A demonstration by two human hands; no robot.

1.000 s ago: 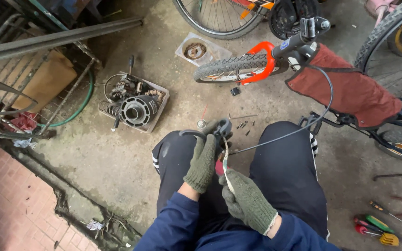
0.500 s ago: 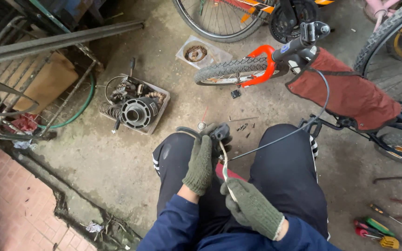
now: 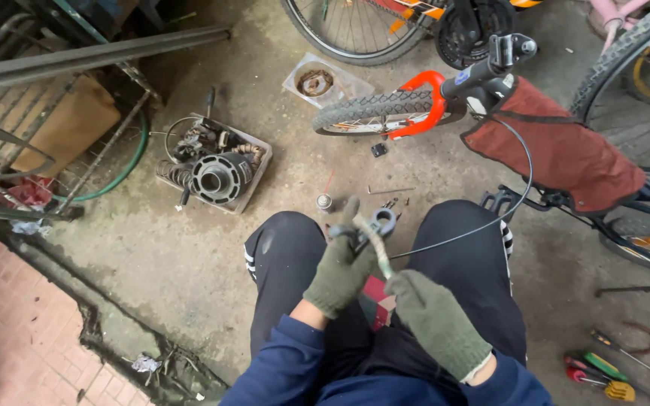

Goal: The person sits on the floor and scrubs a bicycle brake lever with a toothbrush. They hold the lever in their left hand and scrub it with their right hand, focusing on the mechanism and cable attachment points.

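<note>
Left hand point(image 3: 342, 271): closed around brake lever point(image 3: 374, 224).
Right hand point(image 3: 436, 319): pinching cable housing point(image 3: 376, 248).
Technique: feed straight, avoid kinks.

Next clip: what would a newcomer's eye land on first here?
Probably the two green-gloved hands at centre, over the person's knees: the left hand grips a small metal clamp-like bicycle part, the right hand pulls a cable from it. Next, the small bicycle wheel with the orange fender just beyond, and the tray of greasy parts on the concrete, left.
</note>
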